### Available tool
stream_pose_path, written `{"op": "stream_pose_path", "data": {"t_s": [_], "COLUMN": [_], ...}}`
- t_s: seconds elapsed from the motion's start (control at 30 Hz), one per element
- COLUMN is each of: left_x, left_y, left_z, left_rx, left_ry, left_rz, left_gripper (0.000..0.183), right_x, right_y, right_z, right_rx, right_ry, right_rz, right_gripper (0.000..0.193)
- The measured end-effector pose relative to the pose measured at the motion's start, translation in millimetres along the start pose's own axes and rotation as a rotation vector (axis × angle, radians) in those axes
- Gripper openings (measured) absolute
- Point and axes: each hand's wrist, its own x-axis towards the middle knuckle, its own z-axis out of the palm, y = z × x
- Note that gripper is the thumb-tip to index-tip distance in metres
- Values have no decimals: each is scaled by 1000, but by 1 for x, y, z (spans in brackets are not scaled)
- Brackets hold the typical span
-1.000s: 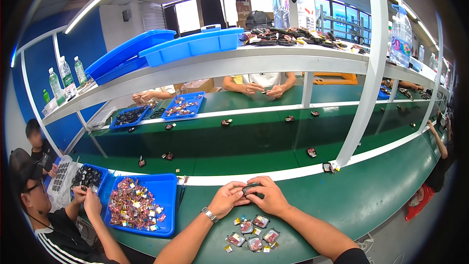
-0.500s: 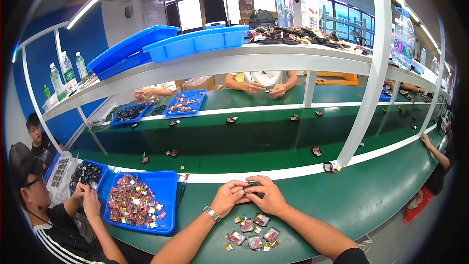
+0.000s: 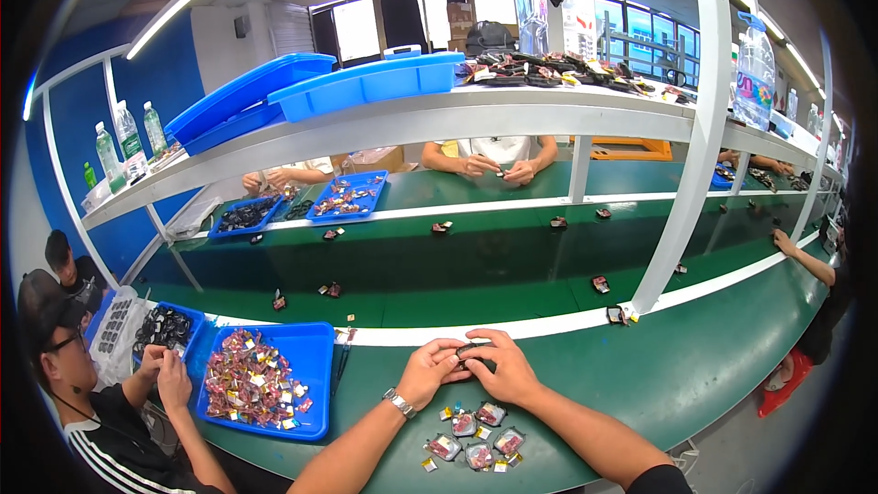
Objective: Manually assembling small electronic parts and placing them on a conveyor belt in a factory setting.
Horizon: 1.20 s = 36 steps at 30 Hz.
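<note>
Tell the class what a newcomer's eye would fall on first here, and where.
Probably the blue tray heaped with small red-and-yellow parts, at lower left. Next, the left hand and right hand, together holding a small dark piece at lower centre, just beyond a cluster of units on the green table.

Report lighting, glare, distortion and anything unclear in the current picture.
Head view: the white shelf edge bows through fisheye distortion; the windows and ceiling tube light look washed out; the green table carries a soft sheen; the dark part between left hand and right hand is mostly covered, its details unclear.
</note>
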Motion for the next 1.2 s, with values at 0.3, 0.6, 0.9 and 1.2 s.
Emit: {"op": "stream_pose_path", "data": {"t_s": [0.3,0.6,0.9,1.2], "left_x": [0,-2,0,-2], "left_y": [5,6,5,3], "left_z": [2,5,4,0], "left_rx": [15,28,17,52], "left_ry": [1,22,15,15], "left_rz": [-25,-51,-41,-47], "left_gripper": [25,25,25,25], "right_x": [4,2,3,6], "right_y": [-7,-8,-7,-7], "right_z": [-1,-4,-8,-11], "right_rx": [-238,-319,-344,-357], "right_ry": [192,151,84,0], "right_rz": [-234,-259,-263,-283], "right_gripper": [16,17,20,20]}}
